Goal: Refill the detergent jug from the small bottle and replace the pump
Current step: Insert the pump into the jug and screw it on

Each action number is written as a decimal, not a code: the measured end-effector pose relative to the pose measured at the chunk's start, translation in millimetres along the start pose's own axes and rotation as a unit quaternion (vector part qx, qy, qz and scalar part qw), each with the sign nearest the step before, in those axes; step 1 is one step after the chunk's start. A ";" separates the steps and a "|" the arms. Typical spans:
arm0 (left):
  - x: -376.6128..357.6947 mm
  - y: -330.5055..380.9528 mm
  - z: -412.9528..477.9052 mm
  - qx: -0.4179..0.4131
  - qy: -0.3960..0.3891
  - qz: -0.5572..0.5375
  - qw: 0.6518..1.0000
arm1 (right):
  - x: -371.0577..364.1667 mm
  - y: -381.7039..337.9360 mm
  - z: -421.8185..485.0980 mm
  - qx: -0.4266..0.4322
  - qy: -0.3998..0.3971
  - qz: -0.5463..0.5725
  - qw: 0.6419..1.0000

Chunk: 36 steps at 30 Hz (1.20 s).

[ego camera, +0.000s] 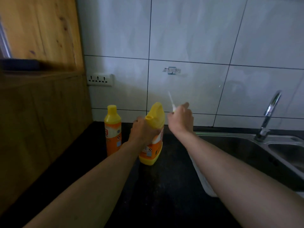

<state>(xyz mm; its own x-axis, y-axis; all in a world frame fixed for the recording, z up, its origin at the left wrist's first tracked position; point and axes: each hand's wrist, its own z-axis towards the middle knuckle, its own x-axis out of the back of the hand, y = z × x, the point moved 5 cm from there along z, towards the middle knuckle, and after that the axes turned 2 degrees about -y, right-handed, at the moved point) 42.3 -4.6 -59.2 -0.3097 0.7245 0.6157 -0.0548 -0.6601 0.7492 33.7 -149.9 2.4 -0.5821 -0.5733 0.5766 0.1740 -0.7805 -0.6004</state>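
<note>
The yellow and orange detergent jug [153,145] stands on the dark counter [164,186] with its round neck open at the top. My left hand [142,130] grips the jug's left shoulder just below the neck. My right hand [181,117] is raised to the right of the jug and is closed around the pump [171,102]; its pale dip tube sticks up and to the left, blurred. The small bottle [113,129], yellow with an orange label and a yellow cap on, stands upright to the left of the jug.
A steel sink [263,148] with a chrome tap [269,116] lies to the right. A wooden cabinet wall [41,112] closes the left side. White tiles with a socket [100,79] form the back. Something white [204,183] lies under my right forearm.
</note>
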 end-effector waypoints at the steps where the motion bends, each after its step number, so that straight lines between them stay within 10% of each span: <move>1: 1.5 0.5 -1.5 0.004 0.003 -0.007 1.000 | 6.4 -6.2 1.8 0.004 0.014 0.017 1.000; 36: 8.9 10.2 -12.0 0.007 -0.044 0.008 0.999 | 117.7 -99.2 49.6 0.071 0.060 0.144 0.985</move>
<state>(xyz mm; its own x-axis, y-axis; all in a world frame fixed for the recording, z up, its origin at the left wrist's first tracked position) 27.6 -7.2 -49.0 -0.2257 0.7284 0.6469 -0.0367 -0.6700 0.7415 -12.7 -152.3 157.4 -0.5809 -0.7489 0.3190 0.4493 -0.6218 -0.6415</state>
